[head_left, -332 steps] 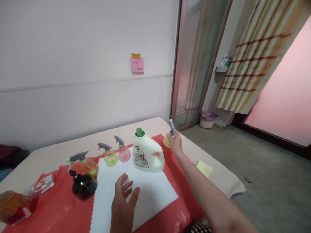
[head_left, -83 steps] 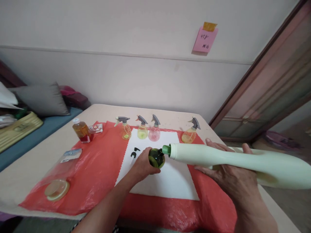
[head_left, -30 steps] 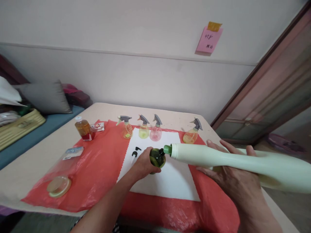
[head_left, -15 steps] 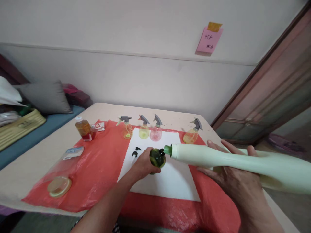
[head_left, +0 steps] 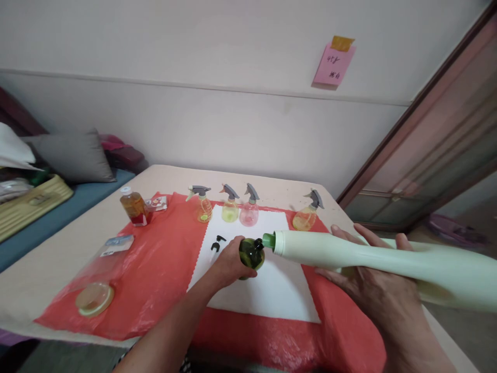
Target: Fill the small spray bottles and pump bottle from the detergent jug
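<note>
My left hand (head_left: 235, 261) is closed around a small round dark green bottle (head_left: 250, 253), tipped so its neck points right. In my right hand (head_left: 373, 274) is a big pale green jug (head_left: 310, 246) with a handle, held almost level; the fingers grip it from behind and below. The green spout in the jug's mouth meets the bottle's open neck. I cannot make out liquid passing between them. Left of the bottle, a black pump head (head_left: 216, 244) lies on a white sheet (head_left: 272, 295).
Several trigger spray bottles (head_left: 249, 212) line the sheet's far side. On the left are a bottle of amber liquid (head_left: 134, 208), a packet (head_left: 117, 244) and a round lid (head_left: 94, 299). Red plastic (head_left: 155, 269) covers much of the table. A pink note (head_left: 334, 65) hangs on the wall.
</note>
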Action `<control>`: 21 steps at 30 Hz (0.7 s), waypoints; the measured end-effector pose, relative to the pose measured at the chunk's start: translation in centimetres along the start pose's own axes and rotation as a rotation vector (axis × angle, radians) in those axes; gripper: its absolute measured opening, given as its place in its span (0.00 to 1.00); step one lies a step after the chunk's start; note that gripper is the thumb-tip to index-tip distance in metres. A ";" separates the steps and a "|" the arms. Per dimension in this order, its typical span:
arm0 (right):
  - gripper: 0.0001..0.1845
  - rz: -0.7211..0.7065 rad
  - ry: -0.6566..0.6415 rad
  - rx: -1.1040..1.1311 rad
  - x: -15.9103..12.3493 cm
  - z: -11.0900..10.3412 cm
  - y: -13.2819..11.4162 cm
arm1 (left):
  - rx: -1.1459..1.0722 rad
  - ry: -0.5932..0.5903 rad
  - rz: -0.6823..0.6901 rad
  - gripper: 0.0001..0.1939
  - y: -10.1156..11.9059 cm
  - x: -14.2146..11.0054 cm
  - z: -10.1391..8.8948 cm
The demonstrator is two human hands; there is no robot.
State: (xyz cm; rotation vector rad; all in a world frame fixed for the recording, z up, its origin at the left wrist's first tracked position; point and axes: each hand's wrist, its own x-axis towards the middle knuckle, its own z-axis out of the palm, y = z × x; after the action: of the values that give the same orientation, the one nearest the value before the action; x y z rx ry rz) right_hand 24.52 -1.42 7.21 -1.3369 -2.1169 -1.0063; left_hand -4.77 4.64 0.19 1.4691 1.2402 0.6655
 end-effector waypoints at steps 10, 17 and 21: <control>0.41 -0.011 -0.003 -0.020 -0.2 0.1 0.1 | -0.006 0.008 0.002 0.37 0.0 0.1 0.0; 0.43 -0.029 0.019 -0.031 0.0 0.0 0.2 | -0.011 0.002 0.008 0.36 0.4 -0.2 -0.1; 0.42 -0.021 0.003 -0.019 0.0 -0.2 0.1 | 0.003 0.005 -0.013 0.37 0.5 -0.2 -0.1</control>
State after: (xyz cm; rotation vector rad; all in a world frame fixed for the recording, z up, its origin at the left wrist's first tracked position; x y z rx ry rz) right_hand 24.64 -1.50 7.38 -1.3240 -2.1280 -1.0390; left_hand -4.76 4.54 0.70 1.4618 1.2543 0.6595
